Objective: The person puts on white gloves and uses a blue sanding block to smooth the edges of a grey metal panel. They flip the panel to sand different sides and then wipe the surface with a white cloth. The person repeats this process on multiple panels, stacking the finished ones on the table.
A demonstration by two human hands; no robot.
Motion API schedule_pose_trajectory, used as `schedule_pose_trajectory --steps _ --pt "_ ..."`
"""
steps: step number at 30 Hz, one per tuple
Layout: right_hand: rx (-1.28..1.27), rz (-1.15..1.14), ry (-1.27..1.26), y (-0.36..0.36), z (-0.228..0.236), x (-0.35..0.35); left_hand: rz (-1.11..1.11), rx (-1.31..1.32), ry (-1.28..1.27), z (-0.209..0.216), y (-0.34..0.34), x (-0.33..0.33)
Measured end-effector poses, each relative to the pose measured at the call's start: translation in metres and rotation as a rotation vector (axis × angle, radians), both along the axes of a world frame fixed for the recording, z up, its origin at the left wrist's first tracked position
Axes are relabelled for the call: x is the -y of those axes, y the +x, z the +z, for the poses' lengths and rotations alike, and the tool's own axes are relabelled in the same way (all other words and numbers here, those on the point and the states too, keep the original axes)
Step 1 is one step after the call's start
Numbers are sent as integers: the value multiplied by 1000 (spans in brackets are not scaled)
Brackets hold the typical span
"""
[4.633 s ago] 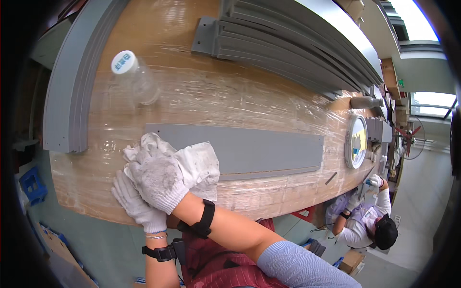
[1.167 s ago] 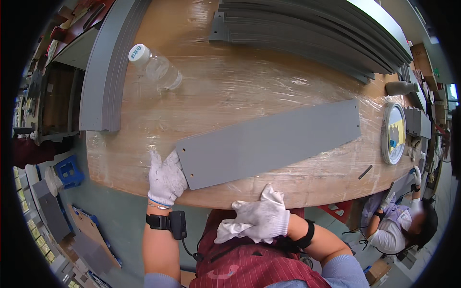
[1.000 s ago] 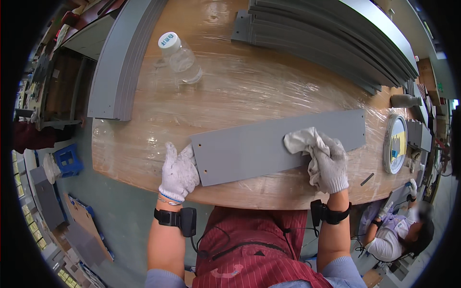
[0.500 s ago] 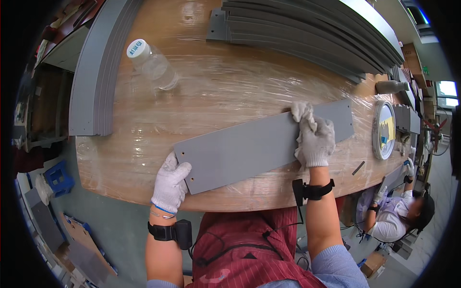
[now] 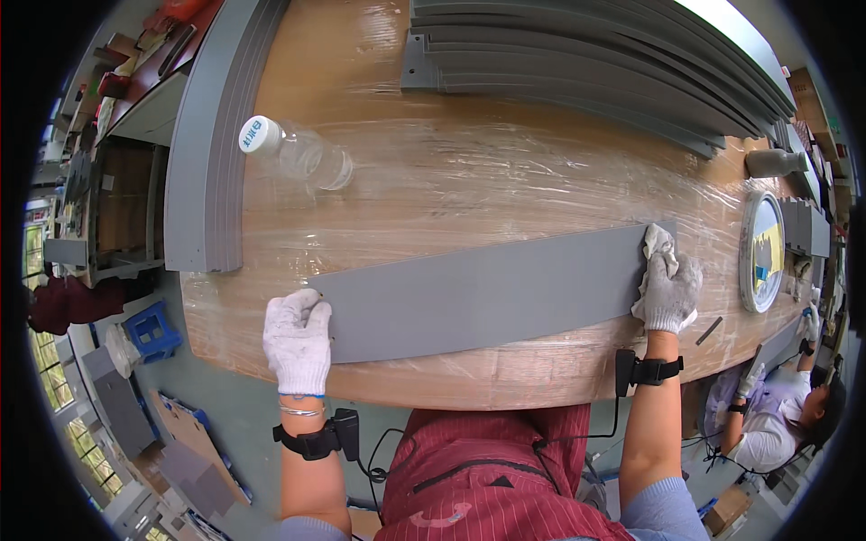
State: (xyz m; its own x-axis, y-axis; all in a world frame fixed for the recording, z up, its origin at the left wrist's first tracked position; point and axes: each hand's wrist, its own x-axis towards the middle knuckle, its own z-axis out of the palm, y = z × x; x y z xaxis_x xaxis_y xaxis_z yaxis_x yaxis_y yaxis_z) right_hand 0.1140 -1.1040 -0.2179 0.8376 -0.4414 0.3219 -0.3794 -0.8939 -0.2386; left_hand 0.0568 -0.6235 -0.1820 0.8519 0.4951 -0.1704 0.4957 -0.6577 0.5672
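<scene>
A long flat grey panel [image 5: 487,293] lies across the wrapped table, tilted slightly up toward its right end. My left hand [image 5: 299,338], in a white knit glove, grips its left end, covering the corner holes at least in part. At the other end my right hand [image 5: 672,293], gloved too, is closed on a crumpled white cloth [image 5: 658,242] and presses it to the panel's face. Part of the cloth is hidden under the fingers.
Stacked grey panels stand at the left [image 5: 203,180] and far side [image 5: 577,77]. A clear bottle [image 5: 311,162] lies nearby. To the right are a round white lid [image 5: 763,252], a grey bottle [image 5: 776,163] and a small dark strip [image 5: 710,331]. Another person [image 5: 776,410] works at lower right.
My right hand has slid the cloth rightward along the panel to its right end. The left hand stays at the left end. The panel now lies at a flatter angle.
</scene>
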Motion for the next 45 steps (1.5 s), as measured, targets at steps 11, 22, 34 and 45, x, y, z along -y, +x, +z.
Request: schedule_pose_trajectory --steps 11,22,34,45 --pt "13 160 159 -4 -1 16 175 -79 -124 -18 28 93" --pt "95 202 169 -1 4 12 198 -79 -186 -15 35 114" --pt "101 177 183 1 4 16 -363 -18 -12 -7 69 255" --pt "125 236 148 1 1 23 -332 -7 -66 -7 65 260"
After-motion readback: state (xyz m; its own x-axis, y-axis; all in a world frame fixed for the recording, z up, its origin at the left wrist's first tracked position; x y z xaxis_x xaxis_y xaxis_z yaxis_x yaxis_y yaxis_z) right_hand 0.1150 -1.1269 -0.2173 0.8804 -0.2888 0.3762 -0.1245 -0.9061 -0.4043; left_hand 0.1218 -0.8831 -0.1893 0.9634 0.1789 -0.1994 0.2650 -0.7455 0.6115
